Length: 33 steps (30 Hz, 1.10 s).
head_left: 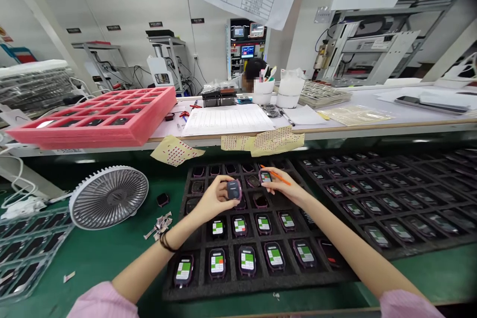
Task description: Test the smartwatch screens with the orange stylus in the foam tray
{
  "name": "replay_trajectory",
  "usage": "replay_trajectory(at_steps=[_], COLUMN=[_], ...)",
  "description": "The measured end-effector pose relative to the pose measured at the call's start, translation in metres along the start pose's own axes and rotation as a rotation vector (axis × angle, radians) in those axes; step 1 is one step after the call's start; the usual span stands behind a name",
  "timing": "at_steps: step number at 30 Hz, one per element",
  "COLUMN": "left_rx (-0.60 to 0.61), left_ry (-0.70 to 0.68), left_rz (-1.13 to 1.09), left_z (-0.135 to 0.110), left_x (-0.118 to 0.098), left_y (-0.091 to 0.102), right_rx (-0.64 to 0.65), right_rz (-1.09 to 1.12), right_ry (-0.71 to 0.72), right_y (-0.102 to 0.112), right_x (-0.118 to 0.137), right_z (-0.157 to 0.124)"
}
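My left hand [214, 198] is closed on a smartwatch body [233, 190] without a strap, gripping it by its edges; the side toward me is dark. In my right hand [286, 188] are a second smartwatch body [266, 177], its screen lit, and a thin orange stick [280, 177] that passes between the fingers. Both hands hover above a black foam tray [203, 280] divided into compartments. Several watch bodies lie in it, the nearer rows showing green and white screens, such as this lit watch [247, 261]. Watches farther back have dark screens.
More watches fill a second black tray [357, 226] at the right. At the left stand a grey fan [110, 198], a clear plastic tray [55, 253] and a small pile of strips [158, 226]. A pink foam tray [143, 126] rests on the raised shelf; a person's head shows behind.
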State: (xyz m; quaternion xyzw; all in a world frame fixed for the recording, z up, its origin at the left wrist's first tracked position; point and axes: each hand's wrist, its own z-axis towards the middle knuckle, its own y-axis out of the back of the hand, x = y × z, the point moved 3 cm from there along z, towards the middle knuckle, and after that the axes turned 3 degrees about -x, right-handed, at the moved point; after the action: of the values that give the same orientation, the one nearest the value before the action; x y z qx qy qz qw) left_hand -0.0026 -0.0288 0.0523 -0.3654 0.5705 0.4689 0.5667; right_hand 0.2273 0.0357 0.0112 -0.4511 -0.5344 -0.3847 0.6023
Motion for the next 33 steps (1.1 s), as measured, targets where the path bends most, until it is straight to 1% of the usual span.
replay_trajectory(at_steps=[2, 4, 6, 8, 11, 14, 16, 20, 24, 28, 33], left_rx=[0.007, 0.029, 0.038, 0.014, -0.043, -0.061, -0.048, 0.003, 0.027, -0.004, -0.031], left_ry=[-0.024, -0.027, -0.030, -0.038, -0.049, -0.078, -0.072, -0.032, -0.047, -0.053, -0.079], left_rz=[-0.095, -0.166, -0.192, -0.166, -0.075, 0.006, 0.015, -0.040, -0.074, -0.060, 0.018], left_z=[0.020, 0.034, 0.042, 0.046, 0.045, 0.043, 0.042, 0.043, 0.044, 0.043, 0.040], left_x=[0.003, 0.007, 0.011, 0.017, 0.028, 0.035, 0.039, 0.046, 0.050, 0.051, 0.050], left_y=[-0.015, -0.026, -0.031, -0.032, -0.028, -0.024, -0.023, -0.022, -0.021, -0.021, -0.022], right_rx=[0.007, -0.004, -0.012, -0.008, 0.014, 0.017, 0.016, 0.025, 0.030, 0.040, 0.034], right_rz=[-0.002, -0.008, -0.023, -0.041, -0.052, -0.043, -0.029, -0.012, -0.020, -0.029, -0.036], right_ry=[-0.007, -0.008, 0.001, 0.022, 0.053, 0.062, 0.058, 0.036, 0.022, 0.023, 0.025], right_y=[0.002, 0.004, 0.006, 0.007, 0.006, 0.006, 0.005, 0.006, 0.003, 0.000, -0.001], right_x=[-0.008, -0.012, -0.013, -0.012, -0.009, -0.007, -0.006, -0.006, -0.005, -0.003, -0.002], right_z=[0.001, 0.001, 0.000, -0.001, -0.003, -0.006, -0.007, -0.010, -0.012, -0.015, -0.016])
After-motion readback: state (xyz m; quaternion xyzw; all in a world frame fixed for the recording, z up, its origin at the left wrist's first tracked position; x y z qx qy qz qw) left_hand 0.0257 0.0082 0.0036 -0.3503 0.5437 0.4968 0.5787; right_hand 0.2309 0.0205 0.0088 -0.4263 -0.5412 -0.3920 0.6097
